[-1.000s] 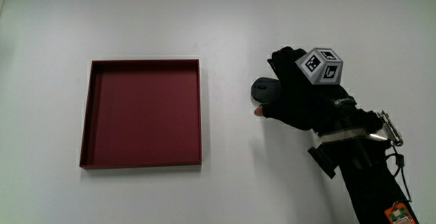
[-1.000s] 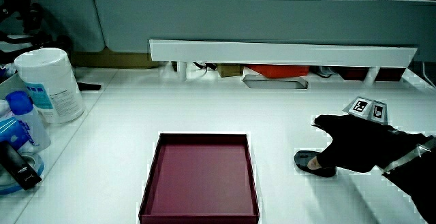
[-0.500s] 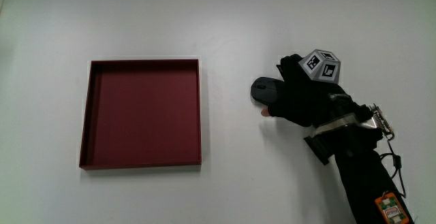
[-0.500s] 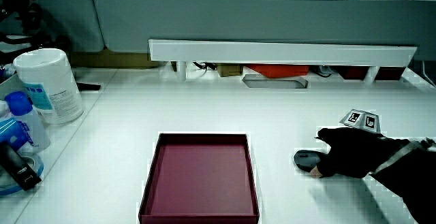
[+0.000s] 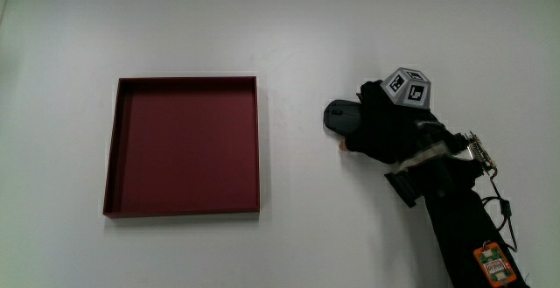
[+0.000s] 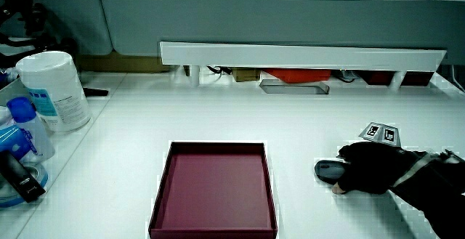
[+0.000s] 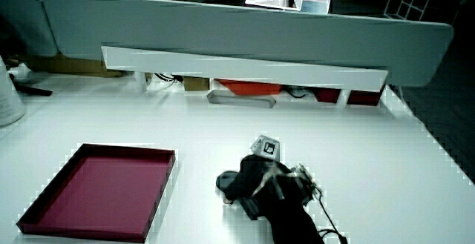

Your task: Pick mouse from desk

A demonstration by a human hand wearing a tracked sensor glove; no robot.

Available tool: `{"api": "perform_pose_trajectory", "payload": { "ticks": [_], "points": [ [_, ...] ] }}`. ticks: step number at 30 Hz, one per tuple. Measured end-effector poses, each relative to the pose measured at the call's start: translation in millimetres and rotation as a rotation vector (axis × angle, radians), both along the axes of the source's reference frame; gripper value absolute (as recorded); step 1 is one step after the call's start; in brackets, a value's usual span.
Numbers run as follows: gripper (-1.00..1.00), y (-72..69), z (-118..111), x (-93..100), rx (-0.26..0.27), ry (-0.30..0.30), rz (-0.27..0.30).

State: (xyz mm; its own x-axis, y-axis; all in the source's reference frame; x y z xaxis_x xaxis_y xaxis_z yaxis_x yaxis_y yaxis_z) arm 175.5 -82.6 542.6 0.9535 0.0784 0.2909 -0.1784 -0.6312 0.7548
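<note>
A dark grey mouse (image 5: 338,115) lies on the white table beside the dark red tray (image 5: 112,148). The gloved hand (image 5: 381,127) lies low over the part of the mouse away from the tray, fingers curled down around it and a bare fingertip pressed at its side. Only the mouse's tray-facing end shows. In both side views the hand (image 6: 374,173) (image 7: 256,177) lies flat on the mouse (image 6: 327,169) (image 7: 225,181), which rests on the table. The patterned cube (image 5: 409,87) sits on the back of the hand.
The tray (image 6: 162,192) (image 7: 160,192) holds nothing. A white wipes tub (image 6: 52,90) and a blue-capped bottle (image 6: 22,126) stand at the table's edge in a side view. A low white shelf (image 6: 301,54) runs under the grey partition (image 6: 290,17).
The hand has sunk lower onto the mouse and its forearm has dropped toward the table. The mouse and the tray have not moved.
</note>
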Motion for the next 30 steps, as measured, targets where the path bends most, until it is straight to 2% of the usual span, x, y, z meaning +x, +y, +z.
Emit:
{"api": "perform_pose_trajectory", "payload": {
  "ticks": [2, 6, 15, 16, 17, 20, 25, 30],
  "points": [
    [0.38, 0.7, -3.4, -1.7, -0.002, -0.013, -0.002],
    [0.57, 0.4, -2.4, -2.2, 0.034, 0.006, -0.003],
    [1.0, 0.3, -7.8, -3.0, 0.086, 0.0, -0.006],
    [1.0, 0.1, -6.7, -2.2, 0.074, -0.011, 0.001],
    [1.0, -0.2, -8.8, -2.4, 0.092, -0.004, -0.004],
    [1.0, -1.9, -12.1, -1.1, 0.098, -0.009, 0.0],
    [1.0, -5.9, -34.0, -8.2, 0.128, -0.043, -0.025],
    [1.0, -9.6, -54.6, -22.0, 0.164, -0.051, -0.063]
  ]
}}
